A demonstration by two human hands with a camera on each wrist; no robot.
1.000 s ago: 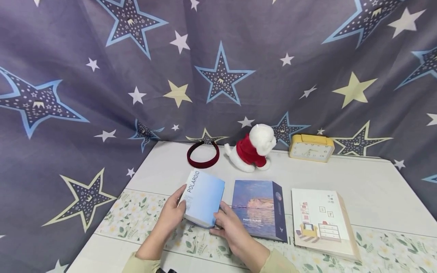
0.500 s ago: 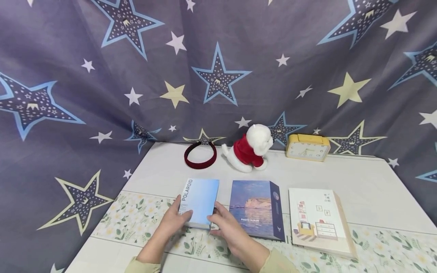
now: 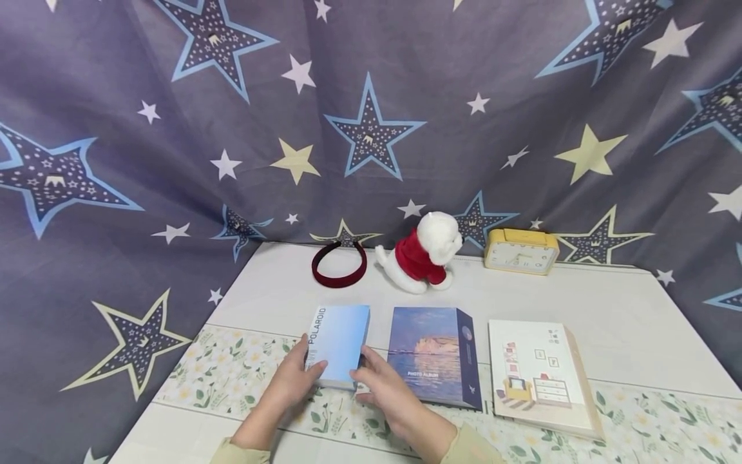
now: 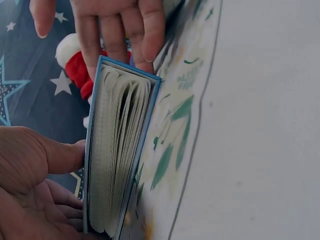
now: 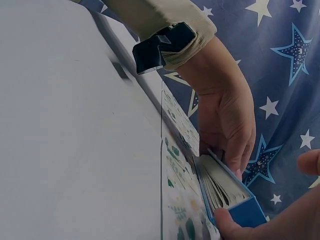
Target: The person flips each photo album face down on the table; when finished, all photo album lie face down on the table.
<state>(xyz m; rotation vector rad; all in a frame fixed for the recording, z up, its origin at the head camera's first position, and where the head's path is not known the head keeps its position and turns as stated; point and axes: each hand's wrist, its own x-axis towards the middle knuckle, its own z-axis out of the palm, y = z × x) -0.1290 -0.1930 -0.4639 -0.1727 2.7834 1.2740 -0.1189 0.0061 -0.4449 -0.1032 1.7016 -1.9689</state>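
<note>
A blue photo album (image 3: pixel 341 341) marked POLAROID lies at the left of the row, its lower page edge showing in the left wrist view. My left hand (image 3: pixel 294 377) holds its left side, thumb on the cover and fingers along the spine. My right hand (image 3: pixel 390 386) is at the album's lower right, fingers fairly straight; in the left wrist view its fingertips reach the album's edge. Beside it lies a dark blue photo album (image 3: pixel 429 354) with a seaside cliff picture. Farther right is a white album-like book (image 3: pixel 539 374) with a furniture drawing.
Behind the books stand a dark red headband (image 3: pixel 339 281), a white plush dog (image 3: pixel 438 238) in a red top and a yellow alarm clock (image 3: pixel 520 251). A flowered strip (image 3: pixel 226 367) crosses the white table. A star-patterned curtain (image 3: pixel 232 129) rises along its back and left side.
The blue album has come down from a raised, tilted pose and now lies straighter beside the cliff-picture album. Both hands moved with it, and the right fingers have loosened slightly.
</note>
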